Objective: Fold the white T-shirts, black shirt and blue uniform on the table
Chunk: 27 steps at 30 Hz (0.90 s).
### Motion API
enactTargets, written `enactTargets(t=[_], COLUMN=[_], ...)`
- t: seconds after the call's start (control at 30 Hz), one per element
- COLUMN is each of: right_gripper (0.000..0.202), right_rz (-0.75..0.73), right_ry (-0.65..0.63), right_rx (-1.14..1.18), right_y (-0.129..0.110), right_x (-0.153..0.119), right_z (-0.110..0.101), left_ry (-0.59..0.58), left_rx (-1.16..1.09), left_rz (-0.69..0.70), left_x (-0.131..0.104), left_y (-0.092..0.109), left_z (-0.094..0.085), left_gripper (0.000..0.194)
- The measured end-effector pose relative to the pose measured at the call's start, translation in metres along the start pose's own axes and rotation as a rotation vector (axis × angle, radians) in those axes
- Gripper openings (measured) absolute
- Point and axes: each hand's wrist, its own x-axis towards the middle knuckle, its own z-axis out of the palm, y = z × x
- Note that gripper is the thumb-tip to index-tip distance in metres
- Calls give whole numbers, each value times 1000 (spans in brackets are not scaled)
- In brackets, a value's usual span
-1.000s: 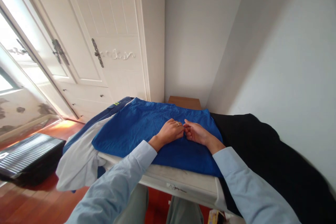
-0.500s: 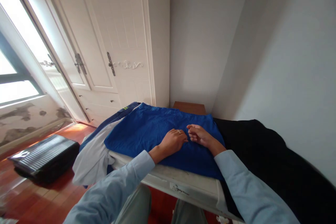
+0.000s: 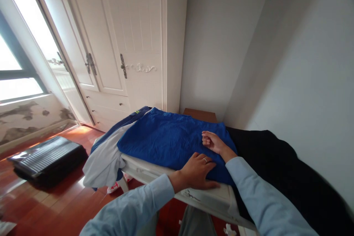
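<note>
A blue piece of clothing (image 3: 163,136) lies spread flat and slightly wrinkled on a white table (image 3: 149,167). At the table's front edge, my left hand (image 3: 199,171) rests palm down over the near edge of the blue fabric, fingers apart, a ring on one of them. My right hand (image 3: 212,143) is over the right part of the blue fabric, its side turned down and its fingers curled in. Nothing shows in that hand. To the right, black clothing (image 3: 260,166) is draped over the table's end and lies beneath my right forearm.
A white garment (image 3: 103,166) and a dark blue one (image 3: 124,123) hang off the table's left side. A black suitcase (image 3: 49,160) lies on the wooden floor. Behind stand a white wardrobe (image 3: 141,37) and a small brown wooden piece (image 3: 200,113) by the wall.
My left hand has moved toward me and to the right, from the middle of the blue fabric to its front edge, and its fingers have spread. My right hand stays nearly in place.
</note>
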Motion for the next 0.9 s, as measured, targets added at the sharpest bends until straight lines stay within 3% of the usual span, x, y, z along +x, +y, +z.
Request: enactTargets(t=[0.1, 0.2, 0.3, 0.37, 0.5, 0.63, 0.7, 0.8, 0.9], right_gripper=[31, 34, 30, 26, 21, 27, 32, 36, 43], right_rz=[0, -11, -65, -115, -211, -316, -459, -739, -804], right_ry=[12, 47, 127, 186, 239, 256, 360, 710, 943], right_rx=[-2, -55, -149, -223, -348, -454, -528, -527, -505], right_y=[-3, -2, 5, 11, 16, -2, -16, -29, -29], right_x=[3, 5, 4, -1, -23, -66, -92, -128, -153], right_z=[-1, 2, 12, 24, 52, 68, 63, 42, 17], left_ry=[31, 77, 127, 173, 276, 357, 421, 516, 590], left_rx=[17, 64, 168, 236, 202, 69, 14, -59, -103], left_rz=[5, 26, 138, 185, 94, -79, -152, -226, -270], left_x=[1, -1, -4, -6, -8, -6, -4, 1, 5], left_y=[4, 7, 14, 19, 23, 21, 20, 22, 26], left_z=[9, 14, 19, 23, 26, 18, 11, 0, -10], left_gripper=[74, 50, 22, 17, 19, 19, 20, 22, 22])
